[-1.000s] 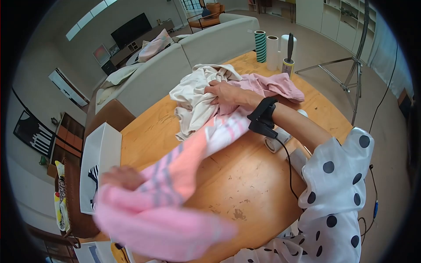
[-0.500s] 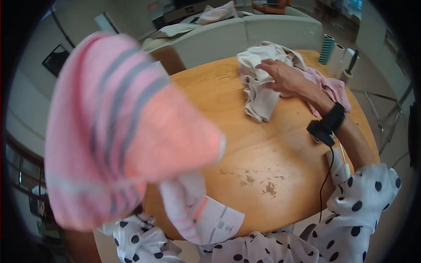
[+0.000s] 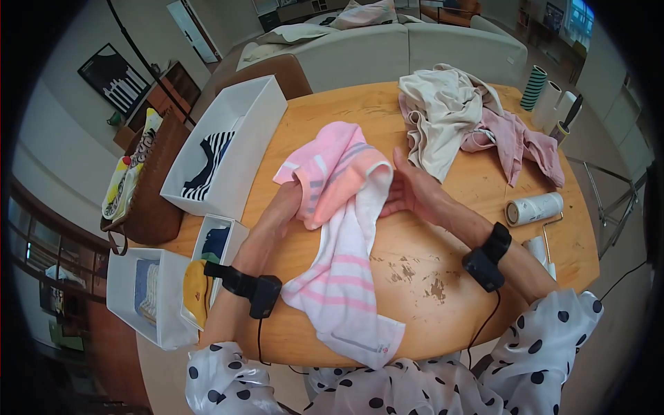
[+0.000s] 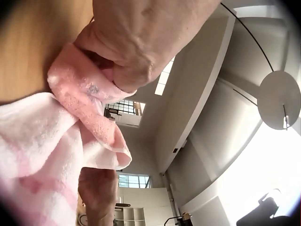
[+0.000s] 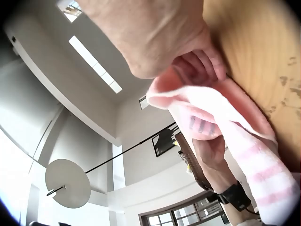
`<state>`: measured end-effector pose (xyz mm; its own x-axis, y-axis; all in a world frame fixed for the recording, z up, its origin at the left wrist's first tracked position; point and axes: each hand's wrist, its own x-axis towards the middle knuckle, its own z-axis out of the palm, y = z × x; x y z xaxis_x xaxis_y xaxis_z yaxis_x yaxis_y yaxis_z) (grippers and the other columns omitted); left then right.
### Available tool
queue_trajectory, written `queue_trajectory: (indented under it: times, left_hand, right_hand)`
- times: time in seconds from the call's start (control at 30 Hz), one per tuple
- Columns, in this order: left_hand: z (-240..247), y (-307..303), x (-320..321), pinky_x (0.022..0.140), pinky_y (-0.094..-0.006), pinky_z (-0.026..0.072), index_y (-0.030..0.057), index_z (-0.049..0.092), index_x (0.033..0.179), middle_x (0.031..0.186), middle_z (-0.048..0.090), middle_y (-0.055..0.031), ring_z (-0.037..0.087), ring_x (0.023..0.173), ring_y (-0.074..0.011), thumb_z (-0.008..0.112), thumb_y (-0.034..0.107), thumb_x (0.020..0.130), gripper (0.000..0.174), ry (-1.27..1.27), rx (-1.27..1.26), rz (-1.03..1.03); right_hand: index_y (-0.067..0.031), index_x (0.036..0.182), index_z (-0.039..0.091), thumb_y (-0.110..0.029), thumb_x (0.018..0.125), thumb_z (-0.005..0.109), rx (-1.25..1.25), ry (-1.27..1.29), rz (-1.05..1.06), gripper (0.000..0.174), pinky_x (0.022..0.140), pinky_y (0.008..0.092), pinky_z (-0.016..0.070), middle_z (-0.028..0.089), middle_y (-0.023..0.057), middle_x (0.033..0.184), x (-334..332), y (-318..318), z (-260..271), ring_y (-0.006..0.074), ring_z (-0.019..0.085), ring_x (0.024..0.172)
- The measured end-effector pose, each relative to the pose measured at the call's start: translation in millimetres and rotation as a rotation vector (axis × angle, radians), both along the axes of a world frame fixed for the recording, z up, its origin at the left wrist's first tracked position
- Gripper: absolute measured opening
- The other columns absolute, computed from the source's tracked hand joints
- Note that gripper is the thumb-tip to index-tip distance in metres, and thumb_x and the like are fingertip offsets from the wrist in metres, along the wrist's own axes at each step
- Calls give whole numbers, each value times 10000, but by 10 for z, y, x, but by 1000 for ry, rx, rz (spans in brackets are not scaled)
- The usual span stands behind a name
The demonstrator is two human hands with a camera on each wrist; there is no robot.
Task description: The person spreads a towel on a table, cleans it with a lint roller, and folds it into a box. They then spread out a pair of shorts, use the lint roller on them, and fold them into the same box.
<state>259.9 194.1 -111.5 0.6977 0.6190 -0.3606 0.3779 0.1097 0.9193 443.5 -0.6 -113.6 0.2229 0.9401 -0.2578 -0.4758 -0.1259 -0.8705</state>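
Note:
A pink, peach and white striped towel (image 3: 349,242) lies bunched at its far end and trails toward the table's front edge. My left hand (image 4: 146,44) reaches into the bunched pink part and grips it, its fingers mostly hidden by the cloth. On the other side, my right hand (image 3: 415,190) is beside the towel's white edge, thumb raised and fingers extended toward the cloth. The right wrist view has that hand's fingers (image 5: 204,66) right at the peach fold, with the left hand beyond the towel.
Crumpled cream cloth (image 3: 443,114) and pink cloth (image 3: 515,142) lie at the back right. White bins (image 3: 259,145) with folded clothes stand left, near a brown basket (image 3: 149,187). Rolls (image 3: 532,88) and a lint roller (image 3: 536,209) are at the right.
The towel, swung high at the left half a second ago, has come down to mid-table with my left hand. My right hand has left the cream cloth and moved nearer to the towel.

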Motion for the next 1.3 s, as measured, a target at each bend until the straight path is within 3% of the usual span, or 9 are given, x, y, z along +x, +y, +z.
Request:
queue_trajectory:
  times: [0.17,0.27,0.63,0.77,0.87,0.97,1.13,1.23,1.3]
  left_hand:
    - [10,-3,1,763,-308,529,17,572,1286,1147,655,-91,649,951,-156,486,287,969,425,-80,-95,-55]
    - [229,191,63,780,-305,538,-14,598,1208,1099,654,-94,644,923,-177,507,205,950,351,67,516,-262]
    - [917,-18,820,914,-359,512,7,604,1174,1140,625,-124,609,1030,-218,590,242,956,321,-879,-31,-240]
    - [180,161,492,763,-366,486,-6,591,1031,1009,624,-198,624,921,-267,642,428,918,451,-172,892,-104]
    - [48,-149,233,692,-389,471,-24,584,987,855,619,-195,621,790,-300,640,444,915,477,28,854,-98]
    - [-215,-178,176,571,-293,445,0,585,890,745,585,-88,563,650,-155,692,403,900,417,180,817,-167]
    - [-304,-107,235,624,-277,461,10,578,860,739,598,-60,579,684,-142,698,310,912,327,115,870,-260]
    - [-187,-72,50,646,-256,463,33,584,902,779,607,-26,576,705,-110,685,222,927,216,-294,70,-114]
    - [-76,-111,-56,663,-263,484,38,579,909,801,621,-29,589,724,-107,671,193,934,183,-358,-20,-20]
  right_hand:
    - [-2,1154,613,-443,979,579,-91,-101,-8,475,817,330,578,663,91,1035,-254,-187,39,198,680,822]
    - [-8,1117,632,-380,977,602,-16,-250,-32,399,815,318,577,661,83,1042,-275,-261,-93,180,679,811]
    - [-5,1197,568,-228,1002,571,90,-66,-430,297,818,332,560,660,56,1064,-13,-156,-148,142,663,914]
    - [-1,1218,552,-234,992,588,76,-71,-566,327,827,335,556,661,51,1076,202,-259,-269,143,659,939]
    - [-1,1201,566,-233,979,612,-32,-115,-550,324,823,331,556,662,54,1091,188,-311,-291,142,662,932]
    - [-2,1167,593,-216,955,651,-117,-186,-329,307,800,317,556,680,57,1062,-83,-417,-86,129,667,893]
    - [0,1130,612,-193,942,669,-61,-240,-354,275,777,291,550,697,55,1010,21,-486,-250,116,669,852]
    - [2,1108,615,-168,937,673,-13,-314,-345,248,738,262,536,704,43,955,113,-559,-269,100,663,808]
    - [2,1104,613,-157,935,674,2,-323,-362,239,721,257,530,704,40,951,94,-600,-216,96,658,796]
